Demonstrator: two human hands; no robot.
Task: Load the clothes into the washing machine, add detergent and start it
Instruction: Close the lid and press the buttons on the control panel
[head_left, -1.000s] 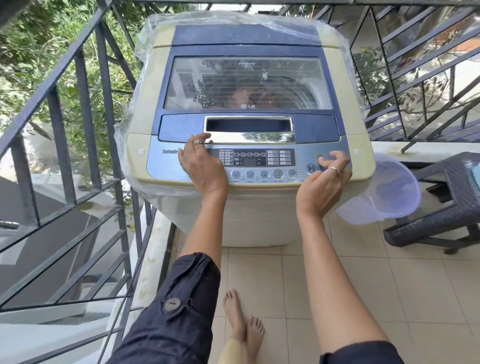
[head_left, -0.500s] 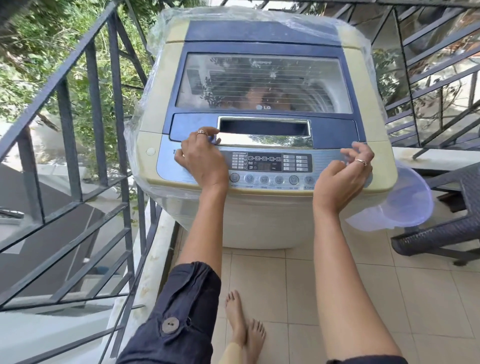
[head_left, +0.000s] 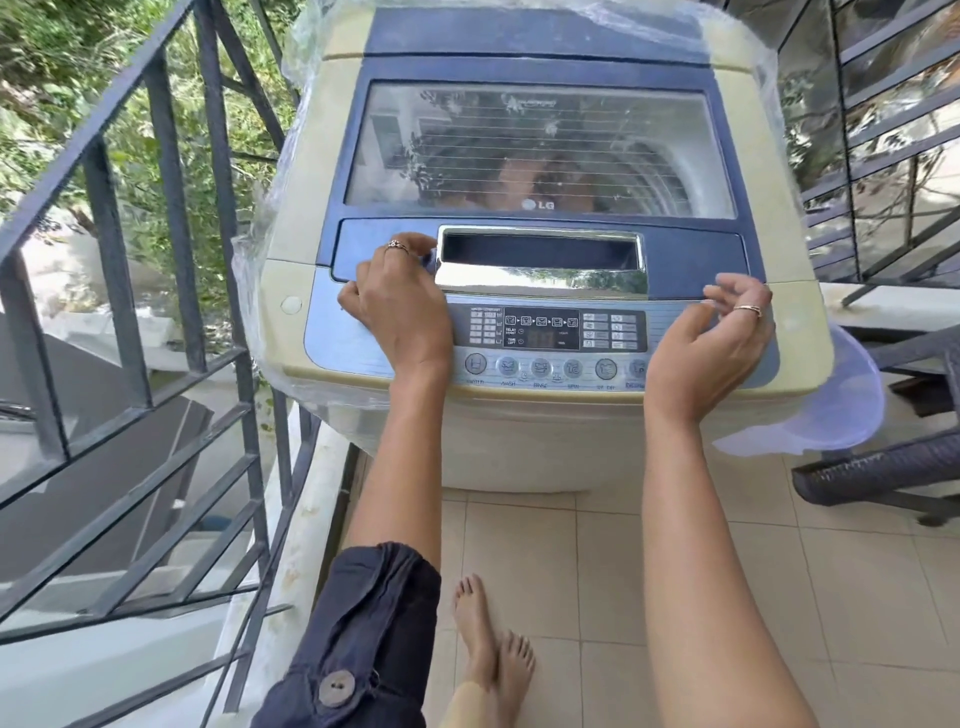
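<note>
The washing machine (head_left: 540, 249) stands on the tiled floor (head_left: 675, 571) with its lid (head_left: 540, 150) closed, wrapped in clear plastic film (head_left: 291, 104). The left hand (head_left: 402, 306) lies palm down on the control panel (head_left: 550, 332), fingers (head_left: 410, 244) curled toward the chrome lid handle (head_left: 540, 257) just to its right, gripping nothing. The right hand (head_left: 711, 343) hovers over the panel's right end, loosely half open and empty. Beyond the right hand, a translucent lilac tub (head_left: 841, 405) sits beside the machine, by a dark wicker chair (head_left: 883, 467)
</note>
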